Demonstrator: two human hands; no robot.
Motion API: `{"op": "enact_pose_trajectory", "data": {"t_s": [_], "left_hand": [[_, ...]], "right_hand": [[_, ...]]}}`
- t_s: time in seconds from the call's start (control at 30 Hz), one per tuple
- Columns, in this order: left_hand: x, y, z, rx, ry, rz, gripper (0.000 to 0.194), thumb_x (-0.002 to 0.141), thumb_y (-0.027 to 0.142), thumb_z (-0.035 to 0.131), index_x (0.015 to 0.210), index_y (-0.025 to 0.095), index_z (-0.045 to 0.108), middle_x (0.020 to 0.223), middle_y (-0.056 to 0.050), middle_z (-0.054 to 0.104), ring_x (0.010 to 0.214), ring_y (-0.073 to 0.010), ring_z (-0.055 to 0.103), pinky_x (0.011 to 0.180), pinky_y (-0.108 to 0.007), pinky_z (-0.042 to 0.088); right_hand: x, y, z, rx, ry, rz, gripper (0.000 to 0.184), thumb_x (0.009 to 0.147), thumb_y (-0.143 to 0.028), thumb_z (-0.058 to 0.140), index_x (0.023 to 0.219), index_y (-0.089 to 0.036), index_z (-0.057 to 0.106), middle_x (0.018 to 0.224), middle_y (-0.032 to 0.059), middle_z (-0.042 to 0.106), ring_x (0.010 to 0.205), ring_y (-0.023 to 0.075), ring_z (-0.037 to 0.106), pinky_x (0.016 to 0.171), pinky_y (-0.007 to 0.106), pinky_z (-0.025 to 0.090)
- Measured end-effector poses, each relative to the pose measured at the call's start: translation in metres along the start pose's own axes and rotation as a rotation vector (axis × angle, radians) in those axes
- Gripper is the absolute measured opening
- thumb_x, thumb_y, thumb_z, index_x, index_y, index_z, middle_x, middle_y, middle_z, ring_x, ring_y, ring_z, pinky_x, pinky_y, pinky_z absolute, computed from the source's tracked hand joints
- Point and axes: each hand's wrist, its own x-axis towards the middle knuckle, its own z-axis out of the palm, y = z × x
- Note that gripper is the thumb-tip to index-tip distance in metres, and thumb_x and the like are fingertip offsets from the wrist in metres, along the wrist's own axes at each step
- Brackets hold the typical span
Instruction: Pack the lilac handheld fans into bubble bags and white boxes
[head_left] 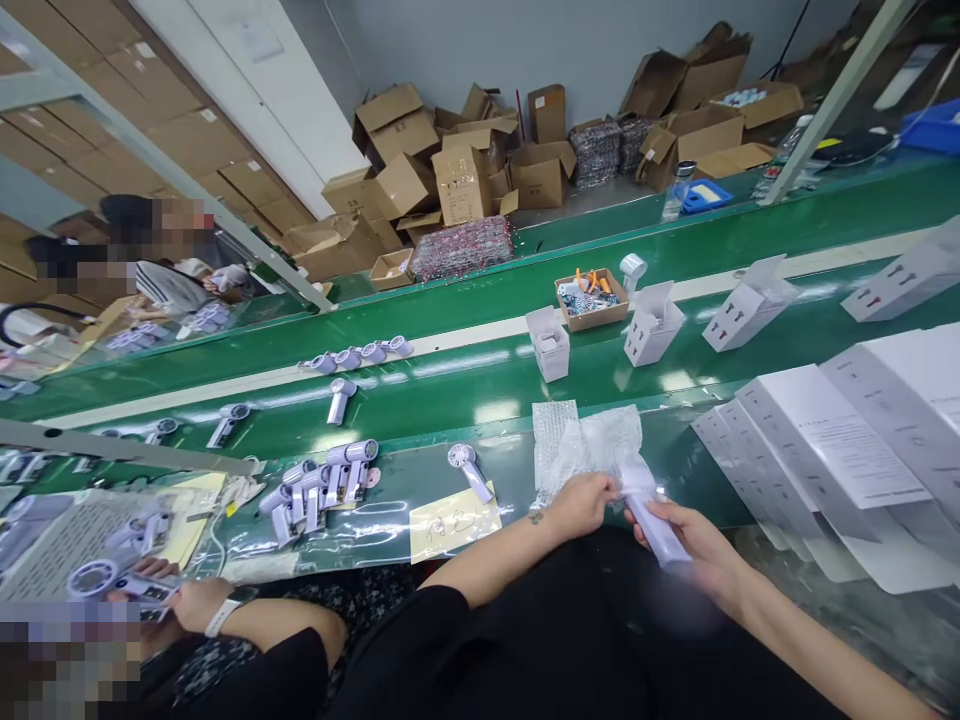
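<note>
A pale lavender handheld fan (666,535) is tilted in front of my body, and the fingers of my right hand (686,530) wrap around its handle. The head of the fan lies against a clear bubble-wrap bag (592,445) at the bench edge. Close beside the fan head, my left hand (585,502) is closed in a pinch, apparently on the near edge of the bag; its fingertips are partly hidden. Another lavender fan (466,470) lies to the left, its handle on a yellow paper (454,525) with handwriting.
Several fans (319,490) are piled on the left, near a co-worker's hands (195,605). White boxes (832,440) stand on the right. Open small boxes (551,345) and a carton of tools (592,298) sit along the green conveyor (450,385). Cardboard boxes (461,185) fill the back.
</note>
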Motion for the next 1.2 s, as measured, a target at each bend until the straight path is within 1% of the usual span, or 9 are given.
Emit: {"op": "enact_pose_trajectory", "data": {"t_s": [0.2,0.47,0.67,0.8,0.9,0.97,1.03,1.1,1.2], "left_hand": [[0.016,0.011,-0.007,-0.225,-0.062,-0.045,0.012,0.081,0.019,0.047,0.082,0.016,0.059,0.073,-0.001,0.062,0.069,-0.0133,0.055,0.067,-0.024,0.042],[0.039,0.017,-0.022,-0.510,-0.493,-0.321,0.015,0.070,0.028,0.064,0.068,0.014,0.057,0.052,0.005,0.051,0.050,-0.0084,0.045,0.054,-0.022,0.035],[0.031,0.028,-0.030,-0.835,-0.383,-0.439,0.038,0.055,0.044,0.075,0.060,0.014,0.052,0.049,0.002,0.051,0.047,-0.0093,0.046,0.050,-0.023,0.033],[0.025,0.039,-0.062,-0.844,-0.353,-0.223,0.044,0.060,0.053,0.072,0.069,0.014,0.054,0.061,0.001,0.053,0.057,-0.0104,0.050,0.059,-0.025,0.040],[0.023,0.052,-0.079,-0.580,-0.296,0.044,0.057,0.056,0.047,0.078,0.100,0.017,0.056,0.105,-0.007,0.055,0.085,-0.0158,0.054,0.074,-0.028,0.044],[0.024,0.062,-0.078,-0.434,-0.290,0.156,0.093,0.044,0.040,0.085,0.125,0.024,0.042,0.127,-0.010,0.042,0.098,-0.0204,0.052,0.079,-0.031,0.045],[0.024,0.072,-0.068,-0.333,-0.234,0.224,0.097,0.042,0.037,0.086,0.128,0.024,0.041,0.125,-0.010,0.045,0.100,-0.0226,0.051,0.082,-0.033,0.045],[0.024,0.076,-0.056,-0.285,-0.078,0.219,0.065,0.054,0.039,0.081,0.110,0.021,0.054,0.104,-0.005,0.056,0.092,-0.0201,0.053,0.081,-0.032,0.046],[0.024,0.067,-0.043,-0.391,0.138,0.025,0.031,0.072,0.042,0.065,0.088,0.018,0.055,0.073,0.002,0.052,0.062,-0.0114,0.052,0.058,-0.024,0.047]], "right_hand": [[0.011,-0.004,-0.004,0.009,-0.010,0.006,0.020,0.072,-0.013,0.065,0.089,-0.016,0.056,0.070,0.0042,0.068,0.058,0.0150,0.065,0.058,0.024,0.058],[0.022,0.001,-0.022,0.009,0.092,0.019,0.011,0.076,-0.017,0.064,0.082,-0.017,0.054,0.066,0.0025,0.063,0.057,0.0148,0.062,0.056,0.025,0.055],[-0.021,-0.017,-0.028,-0.624,0.172,-0.488,0.021,0.078,-0.040,0.062,0.076,-0.021,0.052,0.063,-0.0027,0.054,0.060,0.0139,0.054,0.059,0.026,0.048],[-0.059,-0.035,-0.015,-0.855,0.048,-0.658,0.024,0.084,-0.045,0.052,0.083,-0.022,0.052,0.071,-0.0010,0.053,0.069,0.0144,0.052,0.068,0.027,0.045],[-0.063,-0.034,0.002,-0.666,-0.148,-0.677,0.024,0.084,-0.044,0.053,0.082,-0.021,0.051,0.070,-0.0015,0.050,0.064,0.0119,0.047,0.062,0.025,0.042],[-0.057,-0.027,0.013,-0.540,-0.255,-0.661,0.024,0.082,-0.044,0.057,0.080,-0.020,0.051,0.067,-0.0021,0.050,0.060,0.0104,0.046,0.058,0.024,0.041],[-0.052,-0.021,0.020,-0.453,-0.291,-0.667,0.025,0.080,-0.043,0.060,0.079,-0.020,0.050,0.066,-0.0024,0.051,0.059,0.0097,0.048,0.057,0.023,0.043],[-0.053,-0.019,0.017,-0.352,-0.153,-0.767,0.027,0.078,-0.043,0.063,0.081,-0.020,0.049,0.067,-0.0029,0.054,0.060,0.0099,0.052,0.060,0.024,0.048],[-0.064,-0.022,-0.009,-0.148,0.367,-1.011,0.039,0.071,-0.041,0.071,0.093,-0.022,0.046,0.064,-0.0048,0.058,0.056,0.0114,0.058,0.058,0.027,0.054]]}}
